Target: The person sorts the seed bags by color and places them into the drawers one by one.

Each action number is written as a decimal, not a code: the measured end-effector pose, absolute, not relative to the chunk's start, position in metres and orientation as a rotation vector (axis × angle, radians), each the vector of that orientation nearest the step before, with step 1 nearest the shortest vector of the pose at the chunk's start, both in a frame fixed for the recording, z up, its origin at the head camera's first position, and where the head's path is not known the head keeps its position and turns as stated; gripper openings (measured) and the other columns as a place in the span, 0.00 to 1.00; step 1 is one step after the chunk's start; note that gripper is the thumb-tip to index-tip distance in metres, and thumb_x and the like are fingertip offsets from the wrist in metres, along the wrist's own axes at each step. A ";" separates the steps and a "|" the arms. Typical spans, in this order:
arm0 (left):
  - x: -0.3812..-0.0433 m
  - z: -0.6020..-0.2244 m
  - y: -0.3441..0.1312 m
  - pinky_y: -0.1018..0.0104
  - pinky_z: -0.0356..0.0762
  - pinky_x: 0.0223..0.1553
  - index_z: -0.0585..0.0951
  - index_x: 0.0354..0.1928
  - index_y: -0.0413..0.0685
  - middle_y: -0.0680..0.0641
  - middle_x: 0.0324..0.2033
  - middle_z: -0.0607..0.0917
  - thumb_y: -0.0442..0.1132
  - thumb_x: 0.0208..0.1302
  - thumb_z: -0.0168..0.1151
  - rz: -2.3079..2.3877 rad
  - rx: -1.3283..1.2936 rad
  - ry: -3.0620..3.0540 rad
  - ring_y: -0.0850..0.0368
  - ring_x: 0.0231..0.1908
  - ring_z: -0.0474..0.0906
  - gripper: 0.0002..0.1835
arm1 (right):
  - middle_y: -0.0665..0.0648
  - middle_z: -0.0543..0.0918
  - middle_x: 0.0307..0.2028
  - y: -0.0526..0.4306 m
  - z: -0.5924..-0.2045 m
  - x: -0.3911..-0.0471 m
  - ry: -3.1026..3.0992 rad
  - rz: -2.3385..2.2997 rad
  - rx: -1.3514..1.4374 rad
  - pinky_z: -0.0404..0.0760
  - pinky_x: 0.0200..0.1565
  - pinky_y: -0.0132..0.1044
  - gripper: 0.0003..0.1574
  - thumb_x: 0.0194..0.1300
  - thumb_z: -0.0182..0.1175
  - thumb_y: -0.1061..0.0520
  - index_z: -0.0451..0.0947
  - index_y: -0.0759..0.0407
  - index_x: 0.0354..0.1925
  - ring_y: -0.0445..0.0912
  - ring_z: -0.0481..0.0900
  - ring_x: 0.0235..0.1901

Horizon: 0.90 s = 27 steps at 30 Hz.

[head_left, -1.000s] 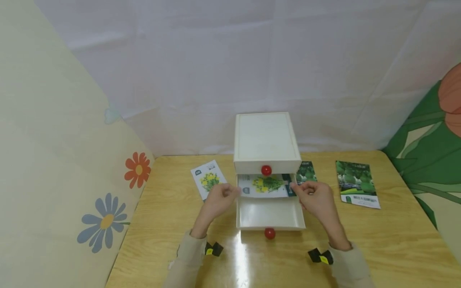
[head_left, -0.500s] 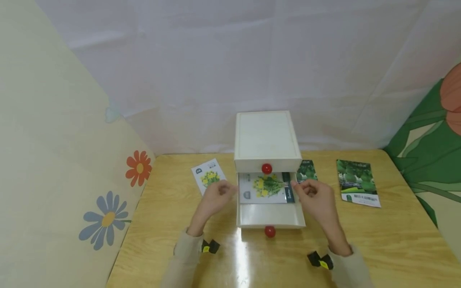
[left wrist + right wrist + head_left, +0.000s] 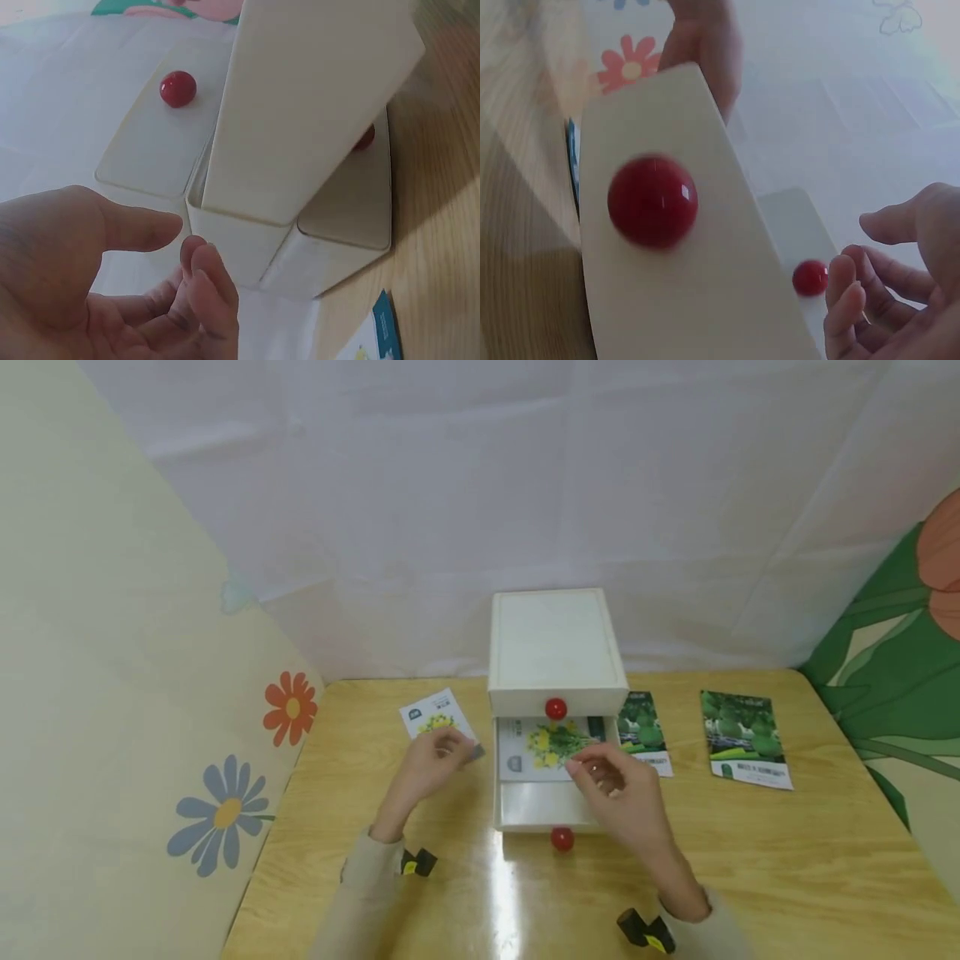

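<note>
A white drawer cabinet with red knobs stands on the table, its middle drawer pulled out. Flat inside that drawer lies a seed packet printed with yellow flowers. My right hand hovers over the drawer's right side, fingers loosely bent and holding nothing, covering part of it. Left of the drawer, my left hand is empty too, thumb and fingers apart in the left wrist view. It is nearest to another yellow-flower packet, partly hidden behind it. In the right wrist view the drawer's red knob is close.
Two packets with green gourds lie to the right: one packet beside the cabinet, partly hidden, another packet farther right. A white cloth hangs behind the wooden table. Flower-painted panels flank the left side.
The packet has settled flat into the drawer, and both hands have let go. My left hand has drawn away to the left; my right hand has shifted left and toward me over the drawer.
</note>
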<state>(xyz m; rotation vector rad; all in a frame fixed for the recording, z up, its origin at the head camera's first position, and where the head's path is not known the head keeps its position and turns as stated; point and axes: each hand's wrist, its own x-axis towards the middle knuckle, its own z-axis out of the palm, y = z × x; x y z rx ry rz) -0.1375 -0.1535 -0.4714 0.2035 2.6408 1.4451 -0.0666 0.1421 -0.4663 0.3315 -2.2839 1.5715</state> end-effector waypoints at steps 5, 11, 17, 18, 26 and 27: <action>-0.144 -0.475 -0.165 0.66 0.88 0.33 0.85 0.47 0.40 0.38 0.39 0.89 0.39 0.76 0.66 1.500 0.180 2.637 0.51 0.34 0.87 0.09 | 0.51 0.88 0.35 0.118 -0.473 -0.064 -2.231 1.654 0.476 0.86 0.29 0.31 0.08 0.68 0.71 0.66 0.86 0.59 0.44 0.40 0.83 0.31; -0.152 -0.484 -0.175 0.67 0.88 0.33 0.85 0.47 0.41 0.40 0.38 0.89 0.40 0.76 0.66 1.474 0.097 2.624 0.56 0.32 0.86 0.09 | 0.52 0.88 0.37 0.086 -0.480 -0.061 -2.233 1.727 0.602 0.89 0.33 0.33 0.10 0.68 0.71 0.65 0.85 0.57 0.47 0.40 0.84 0.35; -0.159 -0.491 -0.185 0.63 0.89 0.36 0.84 0.47 0.40 0.42 0.39 0.90 0.42 0.75 0.66 1.394 0.057 2.677 0.53 0.36 0.86 0.11 | 0.55 0.88 0.38 0.062 -0.486 -0.060 -2.138 1.847 0.742 0.90 0.35 0.35 0.12 0.67 0.69 0.69 0.84 0.60 0.48 0.41 0.85 0.36; -0.161 -0.492 -0.187 0.63 0.88 0.36 0.84 0.48 0.40 0.42 0.39 0.90 0.43 0.75 0.66 1.377 0.059 2.692 0.53 0.37 0.86 0.12 | 0.55 0.88 0.39 0.058 -0.487 -0.061 -2.113 1.865 0.757 0.90 0.35 0.35 0.13 0.67 0.68 0.70 0.84 0.60 0.48 0.41 0.85 0.36; -0.176 -0.500 -0.200 0.61 0.88 0.40 0.84 0.50 0.40 0.42 0.43 0.89 0.44 0.74 0.66 1.275 0.032 2.752 0.49 0.43 0.86 0.14 | 0.60 0.88 0.41 0.036 -0.489 -0.059 -2.016 1.979 0.826 0.93 0.40 0.38 0.12 0.69 0.67 0.69 0.83 0.61 0.50 0.42 0.88 0.40; -0.178 -0.501 -0.202 0.60 0.89 0.41 0.84 0.50 0.40 0.41 0.43 0.89 0.44 0.74 0.66 1.272 0.032 2.760 0.48 0.43 0.86 0.14 | 0.60 0.88 0.41 0.032 -0.488 -0.058 -2.014 1.995 0.826 0.93 0.40 0.39 0.12 0.69 0.67 0.69 0.83 0.62 0.50 0.42 0.88 0.40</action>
